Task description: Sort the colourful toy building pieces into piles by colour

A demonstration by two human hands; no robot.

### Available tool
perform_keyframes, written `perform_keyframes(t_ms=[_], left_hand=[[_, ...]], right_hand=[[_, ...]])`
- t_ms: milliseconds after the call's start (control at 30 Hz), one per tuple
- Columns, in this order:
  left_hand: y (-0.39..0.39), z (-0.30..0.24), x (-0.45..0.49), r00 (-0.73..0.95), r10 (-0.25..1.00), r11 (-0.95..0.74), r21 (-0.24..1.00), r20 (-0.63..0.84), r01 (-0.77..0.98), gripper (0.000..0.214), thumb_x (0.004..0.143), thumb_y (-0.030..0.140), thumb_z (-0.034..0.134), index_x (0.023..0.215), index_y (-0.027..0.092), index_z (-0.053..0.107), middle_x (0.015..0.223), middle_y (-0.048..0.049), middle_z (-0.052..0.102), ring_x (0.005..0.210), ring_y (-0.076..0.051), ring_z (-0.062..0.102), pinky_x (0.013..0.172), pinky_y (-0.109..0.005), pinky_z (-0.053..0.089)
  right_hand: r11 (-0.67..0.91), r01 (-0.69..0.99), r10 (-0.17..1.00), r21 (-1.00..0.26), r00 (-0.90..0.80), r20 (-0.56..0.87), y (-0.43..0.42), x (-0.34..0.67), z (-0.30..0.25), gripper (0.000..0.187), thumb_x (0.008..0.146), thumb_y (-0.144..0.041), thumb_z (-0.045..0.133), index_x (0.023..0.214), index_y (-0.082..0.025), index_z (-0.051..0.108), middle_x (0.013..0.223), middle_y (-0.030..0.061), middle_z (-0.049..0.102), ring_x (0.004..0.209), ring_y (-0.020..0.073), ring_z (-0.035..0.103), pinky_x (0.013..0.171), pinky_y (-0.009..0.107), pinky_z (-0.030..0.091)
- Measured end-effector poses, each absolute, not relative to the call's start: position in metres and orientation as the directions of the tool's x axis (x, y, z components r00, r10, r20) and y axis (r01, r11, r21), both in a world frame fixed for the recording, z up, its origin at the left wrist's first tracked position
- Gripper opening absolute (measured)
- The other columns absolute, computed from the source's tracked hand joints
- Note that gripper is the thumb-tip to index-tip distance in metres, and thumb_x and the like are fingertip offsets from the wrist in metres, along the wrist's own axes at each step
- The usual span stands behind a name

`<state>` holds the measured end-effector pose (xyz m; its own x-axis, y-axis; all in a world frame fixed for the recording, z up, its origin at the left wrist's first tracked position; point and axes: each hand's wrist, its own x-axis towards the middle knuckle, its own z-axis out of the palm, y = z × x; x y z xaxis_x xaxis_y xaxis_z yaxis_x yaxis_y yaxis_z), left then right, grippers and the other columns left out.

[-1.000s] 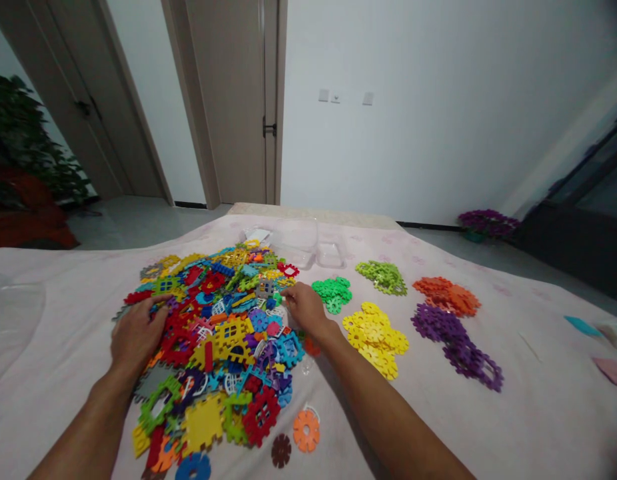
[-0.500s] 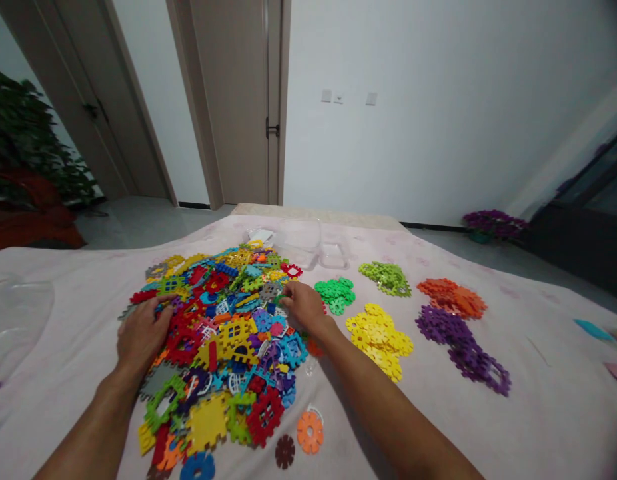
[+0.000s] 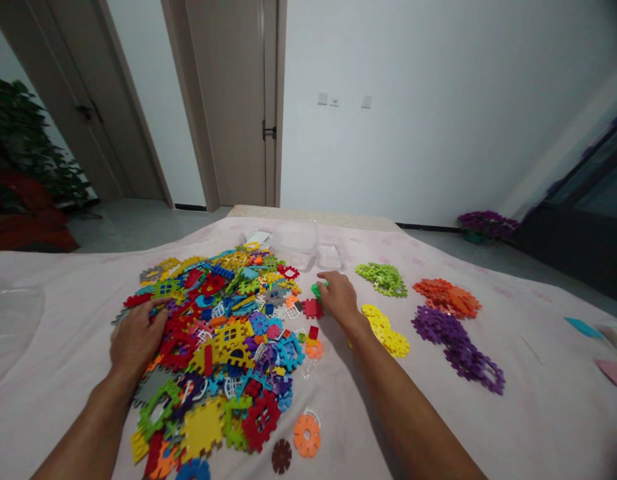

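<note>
A heap of mixed plastic building pieces (image 3: 228,333) in many colours lies before me. My left hand (image 3: 138,337) rests on the heap's left edge, index finger and thumb apart, with nothing seen held. Over the green snowflake discs (image 3: 316,289) is my right hand (image 3: 339,297), its index finger stretched out apart from the thumb. The hand covers most of those discs, and no piece shows clearly in its grasp. Just below its fingers lies a red piece (image 3: 312,308). A pile of yellow snowflake discs (image 3: 386,332) is partly behind my right forearm.
Lime green (image 3: 383,279), orange (image 3: 448,297) and purple discs (image 3: 456,347) lie in separate piles on the right. Clear plastic containers (image 3: 296,240) stand behind the heap, another clear container (image 3: 13,327) at far left. An orange disc (image 3: 307,435) and brown disc (image 3: 281,456) lie near the front.
My right hand has moved right, from the edge of the mixed heap to the green discs, uncovering small red and white pieces. My left hand stays at the heap's left edge.
</note>
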<state>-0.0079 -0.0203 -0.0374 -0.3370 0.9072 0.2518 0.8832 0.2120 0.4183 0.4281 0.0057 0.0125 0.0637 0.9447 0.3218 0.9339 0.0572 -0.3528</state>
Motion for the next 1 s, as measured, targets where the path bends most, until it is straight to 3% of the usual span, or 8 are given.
perform_keyframes(t_ms=[133, 233, 367, 533, 700, 867, 1000], left_hand=[[-0.021, -0.038, -0.009, -0.328, 0.905, 0.191, 0.427, 0.273, 0.884, 0.048, 0.099, 0.045, 0.038, 0.131, 0.024, 0.068, 0.131, -0.0133, 0.067, 0.121, -0.035, 0.06, 0.103, -0.051, 0.047], [-0.021, -0.038, -0.009, -0.334, 0.905, 0.199, 0.431, 0.265, 0.88, 0.05, 0.099, 0.046, 0.036, 0.13, 0.025, 0.068, 0.129, -0.0131, 0.068, 0.121, -0.035, 0.061, 0.104, -0.051, 0.046], [-0.02, -0.038, -0.008, -0.339, 0.904, 0.205, 0.431, 0.262, 0.879, 0.053, 0.099, 0.049, 0.033, 0.131, 0.025, 0.068, 0.132, -0.0128, 0.067, 0.123, -0.034, 0.06, 0.106, -0.05, 0.045], [-0.021, -0.037, -0.007, -0.337, 0.902, 0.204, 0.424, 0.269, 0.883, 0.053, 0.099, 0.049, 0.032, 0.13, 0.024, 0.068, 0.132, -0.0134, 0.067, 0.123, -0.035, 0.06, 0.106, -0.051, 0.045], [-0.022, -0.037, -0.007, -0.335, 0.902, 0.201, 0.421, 0.272, 0.885, 0.053, 0.1, 0.049, 0.032, 0.131, 0.024, 0.068, 0.132, -0.0137, 0.066, 0.123, -0.035, 0.06, 0.104, -0.05, 0.046], [-0.02, -0.04, -0.01, -0.328, 0.903, 0.193, 0.421, 0.277, 0.886, 0.05, 0.1, 0.048, 0.035, 0.13, 0.026, 0.068, 0.132, -0.0124, 0.067, 0.123, -0.033, 0.06, 0.104, -0.049, 0.046], [-0.019, -0.04, -0.01, -0.335, 0.905, 0.207, 0.416, 0.262, 0.885, 0.053, 0.1, 0.049, 0.032, 0.131, 0.025, 0.067, 0.132, -0.0128, 0.066, 0.123, -0.034, 0.06, 0.103, -0.05, 0.046]], right_hand=[[0.359, 0.861, 0.93, -0.361, -0.296, 0.218, 0.018, 0.386, 0.004, 0.042, 0.1, -0.028, 0.055, 0.142, -0.019, 0.059, 0.143, 0.0106, 0.062, 0.132, 0.0225, 0.053, 0.112, 0.035, 0.037], [0.441, 0.835, 0.898, -0.33, -0.414, 0.153, 0.019, 0.365, 0.002, 0.039, 0.099, -0.033, 0.059, 0.136, -0.021, 0.062, 0.144, 0.0107, 0.061, 0.132, 0.0229, 0.053, 0.111, 0.036, 0.037], [0.419, 0.845, 0.907, -0.331, -0.403, 0.12, 0.005, 0.361, 0.011, 0.027, 0.099, -0.039, 0.058, 0.114, -0.021, 0.072, 0.122, 0.0085, 0.072, 0.111, 0.0223, 0.063, 0.096, 0.032, 0.043], [0.358, 0.832, 0.931, -0.423, -0.355, 0.089, 0.001, 0.366, 0.026, 0.044, 0.107, -0.041, 0.037, 0.095, -0.022, 0.075, 0.094, 0.0045, 0.076, 0.085, 0.0184, 0.066, 0.074, 0.026, 0.042], [0.316, 0.855, 0.949, -0.41, -0.289, 0.129, 0.013, 0.362, 0.017, 0.029, 0.101, -0.03, 0.049, 0.111, -0.021, 0.075, 0.115, 0.0073, 0.075, 0.103, 0.0204, 0.065, 0.087, 0.027, 0.043], [0.41, 0.772, 0.9, -0.485, -0.43, 0.077, 0.004, 0.359, 0.009, 0.032, 0.102, -0.031, 0.049, 0.091, -0.018, 0.077, 0.096, 0.0056, 0.076, 0.088, 0.0181, 0.065, 0.08, 0.026, 0.043], [0.466, 0.708, 0.862, -0.531, -0.499, 0.09, -0.029, 0.345, 0.013, 0.034, 0.104, -0.032, 0.045, 0.093, -0.02, 0.075, 0.093, 0.0034, 0.075, 0.086, 0.0182, 0.065, 0.08, 0.028, 0.044]])
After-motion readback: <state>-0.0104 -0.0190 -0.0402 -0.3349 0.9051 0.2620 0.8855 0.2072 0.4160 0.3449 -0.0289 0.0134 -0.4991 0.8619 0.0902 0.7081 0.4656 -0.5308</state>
